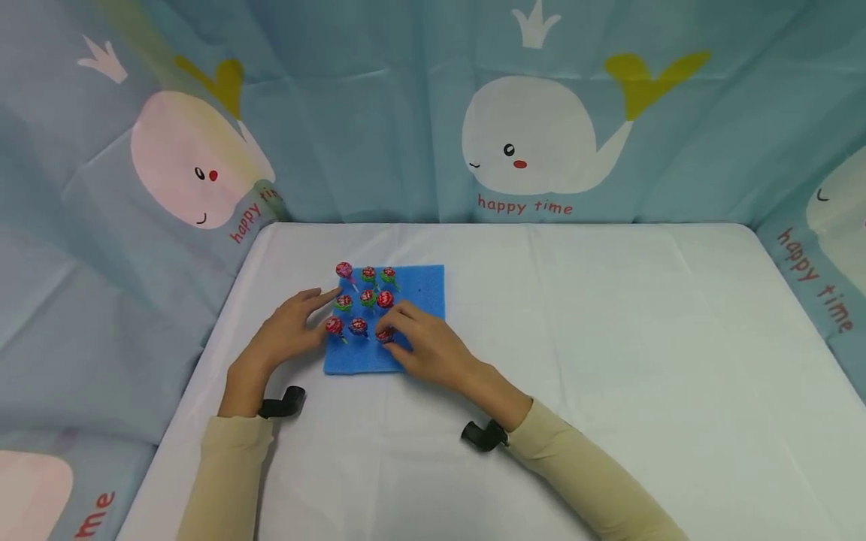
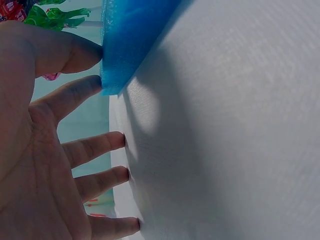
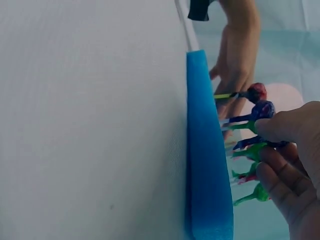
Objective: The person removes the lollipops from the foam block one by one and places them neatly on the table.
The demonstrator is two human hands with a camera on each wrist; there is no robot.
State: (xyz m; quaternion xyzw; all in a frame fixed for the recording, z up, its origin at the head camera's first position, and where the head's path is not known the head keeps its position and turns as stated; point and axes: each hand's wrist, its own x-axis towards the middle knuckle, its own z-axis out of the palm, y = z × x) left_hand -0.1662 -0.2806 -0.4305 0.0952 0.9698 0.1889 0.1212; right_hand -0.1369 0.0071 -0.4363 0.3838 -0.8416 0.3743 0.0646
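Note:
Wrapped lollipops stand by their sticks in rows on a blue foam board point(image 1: 422, 289). My right hand point(image 1: 429, 346) pinches the head of a red-topped lollipop point(image 1: 384, 336) at the right end of the front row. In the right wrist view its thumb point(image 3: 277, 126) and fingertips close around a dark blue wrapper. My left hand point(image 1: 291, 330) is at the board's left side, thumb and index finger touching its edge in the left wrist view; the other fingers point(image 2: 97, 148) are spread straight onto the tablecloth. Beside it are a lollipop point(image 1: 334, 325) and a green-wrapped lollipop point(image 1: 343, 302).
The board lies on a white-covered table point(image 1: 609, 338), left of its middle. Behind hangs a blue curtain point(image 1: 379, 150) printed with whales. A black wrist camera point(image 1: 284, 403) sits on the left wrist, another black camera point(image 1: 483, 436) on the right.

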